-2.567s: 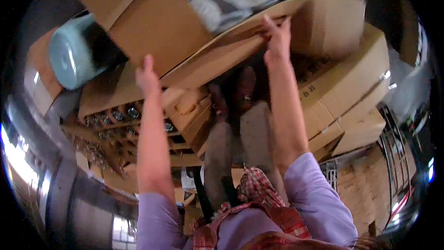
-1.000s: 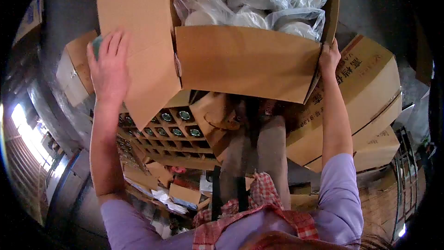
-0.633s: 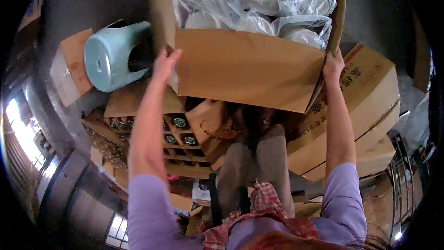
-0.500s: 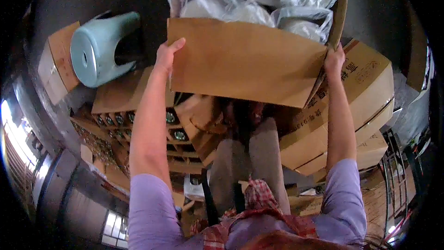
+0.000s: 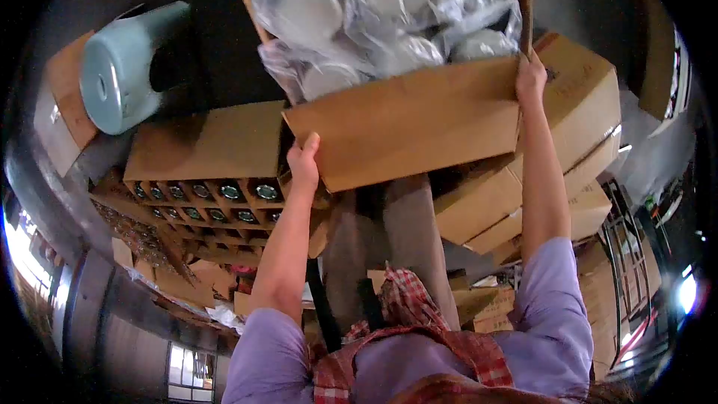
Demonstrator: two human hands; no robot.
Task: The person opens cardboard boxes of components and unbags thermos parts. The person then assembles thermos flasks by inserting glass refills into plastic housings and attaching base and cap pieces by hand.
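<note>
Left hand (image 5: 303, 161) and right hand (image 5: 532, 81) grip the ends of a flap (image 5: 404, 123) on a box (image 5: 526, 7) of bagged white things (image 5: 310, 15), probably heavy and fragile, best held by the stiffer walls.

Dark floor (image 5: 221, 49) spreads beside a pale blue stool (image 5: 123, 78) with a holed seat. White light (image 5: 34, 262) glares at the far left; a paned window (image 5: 191, 366) glows below.

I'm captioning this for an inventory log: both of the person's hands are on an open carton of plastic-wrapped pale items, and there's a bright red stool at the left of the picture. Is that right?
One thing is off: the stool is pale blue-green, not bright red, as the head view shows. The left hand and right hand are on the open carton of plastic-wrapped pale items.
</note>
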